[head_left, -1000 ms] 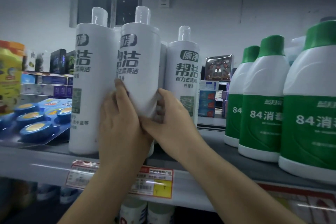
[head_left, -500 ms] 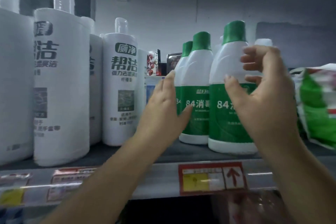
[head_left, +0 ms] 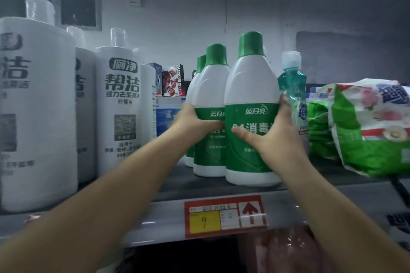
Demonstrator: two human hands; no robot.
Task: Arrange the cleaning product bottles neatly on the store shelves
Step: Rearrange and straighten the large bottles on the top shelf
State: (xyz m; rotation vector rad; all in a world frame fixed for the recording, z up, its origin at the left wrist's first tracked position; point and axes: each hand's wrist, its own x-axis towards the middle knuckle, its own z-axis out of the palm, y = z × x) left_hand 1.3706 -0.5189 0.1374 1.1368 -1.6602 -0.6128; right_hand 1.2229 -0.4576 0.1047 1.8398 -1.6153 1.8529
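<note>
Three green-and-white disinfectant bottles stand in a row on the grey shelf [head_left: 195, 186]. My right hand [head_left: 273, 137] grips the front green bottle [head_left: 251, 86], thumb across its label and fingers round its right side. My left hand [head_left: 193, 121] grips the second green bottle [head_left: 213, 82] just behind it, fingers wrapped over its label. The third green bottle [head_left: 199, 63] is mostly hidden behind. Tall white cleaner bottles [head_left: 124, 104] stand to the left, the nearest white bottle [head_left: 35, 113] very close to the camera.
A clear teal bottle [head_left: 292, 84] with a white cap stands right beside the front green bottle. Green detergent bags [head_left: 368, 126] lie at the right. Small boxes [head_left: 173, 80] sit at the back. A red and yellow price tag [head_left: 224, 216] hangs on the shelf edge.
My hands left the white bottles, moved right to the green ones, and now each grips a green bottle. The view has shifted right and closer.
</note>
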